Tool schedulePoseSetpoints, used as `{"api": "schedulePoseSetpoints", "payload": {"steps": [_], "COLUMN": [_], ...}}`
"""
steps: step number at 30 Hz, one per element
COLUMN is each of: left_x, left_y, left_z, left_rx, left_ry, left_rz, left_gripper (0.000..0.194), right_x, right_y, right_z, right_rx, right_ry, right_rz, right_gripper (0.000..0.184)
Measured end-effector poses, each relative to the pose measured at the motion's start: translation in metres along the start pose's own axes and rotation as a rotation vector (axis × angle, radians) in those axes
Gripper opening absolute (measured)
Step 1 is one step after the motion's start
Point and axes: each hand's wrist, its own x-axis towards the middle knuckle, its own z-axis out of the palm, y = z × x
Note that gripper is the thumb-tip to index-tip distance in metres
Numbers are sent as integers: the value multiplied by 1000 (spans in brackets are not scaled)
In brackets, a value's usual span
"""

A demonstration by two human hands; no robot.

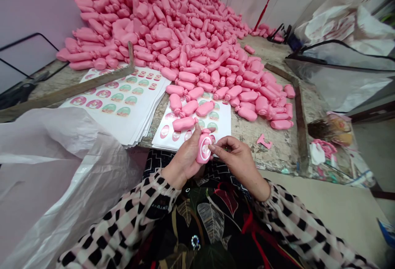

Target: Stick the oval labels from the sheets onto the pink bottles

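Note:
In my left hand (184,158) I hold a small pink plastic bottle (199,156) above my lap, fingers wrapped round it and neck pointing away from me. A round white-edged sticker (205,149) lies on its front face. My right hand (236,158) is closed, its thumb tip touching the sticker's right edge; the fingertips behind are partly hidden. Just beyond my hands, a stack of sticker sheets (160,140) with pink and green labels lies at the table edge. Several loose pink bottles (184,124) rest on top of it.
A big heap of pink bottles (160,34) covers the back of the table. More sticker sheets (123,127) lie left under a wooden strip (89,84). Clear plastic sheeting (61,170) hangs at left. At right are a wooden edge strip (300,125), a brush (319,129) and a pink scrap (264,141).

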Motion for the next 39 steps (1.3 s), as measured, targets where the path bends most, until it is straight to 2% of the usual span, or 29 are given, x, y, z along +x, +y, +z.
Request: {"api": "schedulePoseSetpoints", "payload": {"steps": [7,11,15,18,20,24,27,31,34,37,39], "left_x": [-4,-4,-5,-5,-4,-6,-11,-19,-21,-21,-20], "left_y": [4,4,5,5,4,-2,-1,2,-2,-10,-16], "left_z": [3,3,2,2,2,4,7,13,16,17,16], "left_rx": [-59,-66,-64,-28,16,119,207,302,364,478,595], "left_ry": [-9,-27,-52,-27,-5,-50,-126,-198,-232,-265,-269], "left_rz": [-70,-119,-192,-225,-195,-174,-186,-111,-114,-137,-133], "left_gripper": [54,50,46,46,48,57,54,44,48,54,52], "right_x": [-8,-13,-13,-11,-9,-5,-3,-3,-7,-16,-25], "right_y": [-14,-20,-14,-9,-9,-11,-10,-2,4,11,19], "right_z": [-6,-9,-16,-20,-18,-6,-1,-6,-15,-30,-48], "right_rx": [-462,-584,-534,-468,-283,282,500,565,540,491,433], "right_ry": [-19,-25,-7,5,-34,-151,-113,-16,-67,-124,-79], "right_rz": [-222,-237,-136,-22,60,234,299,294,279,281,292], "right_gripper": [24,29,31,33,33,29,24,22,23,25,28]}}
